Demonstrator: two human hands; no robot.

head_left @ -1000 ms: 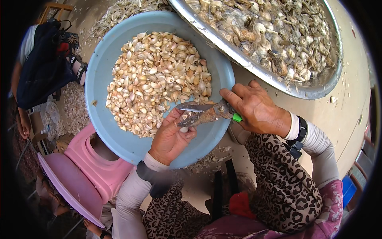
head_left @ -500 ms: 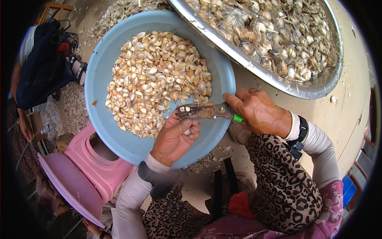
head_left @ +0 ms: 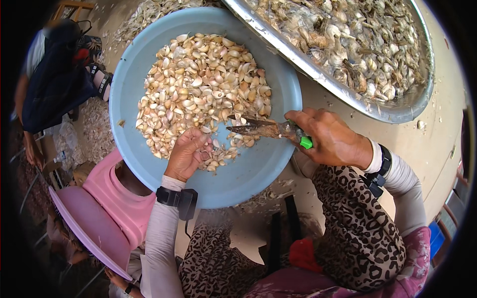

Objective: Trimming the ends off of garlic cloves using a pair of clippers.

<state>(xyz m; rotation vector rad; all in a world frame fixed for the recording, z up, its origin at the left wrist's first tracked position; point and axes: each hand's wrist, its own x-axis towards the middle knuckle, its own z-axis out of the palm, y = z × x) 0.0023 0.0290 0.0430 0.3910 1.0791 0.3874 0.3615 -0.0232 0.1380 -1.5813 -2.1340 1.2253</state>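
Observation:
A wide light-blue basin (head_left: 124,159) stands in front of me, with a heap of garlic cloves (head_left: 198,84) in it. Over its near side is my left hand (head_left: 188,155), fingers curled together at the edge of the heap. Pale cloves lie right by the fingertips; what the fingers hold, if anything, I cannot make out. My right hand (head_left: 330,136) grips pruning shears (head_left: 263,129) with a green handle end and rusty, worn blades. The blades are spread apart and point left over the basin, with nothing clamped between them.
A large metal basin (head_left: 313,72) full of unpeeled garlic (head_left: 357,49) stands at the far right, against the blue basin. A pink plastic stool (head_left: 117,198) is at the left. Another person's sandalled foot (head_left: 102,82) is at the far left. Dry skins (head_left: 144,22) litter the ground.
My left hand has moved left and down, away from the shears to the heap's edge. The shear blades, closed together before, have spread apart. Several cloves now lie beside my left fingers.

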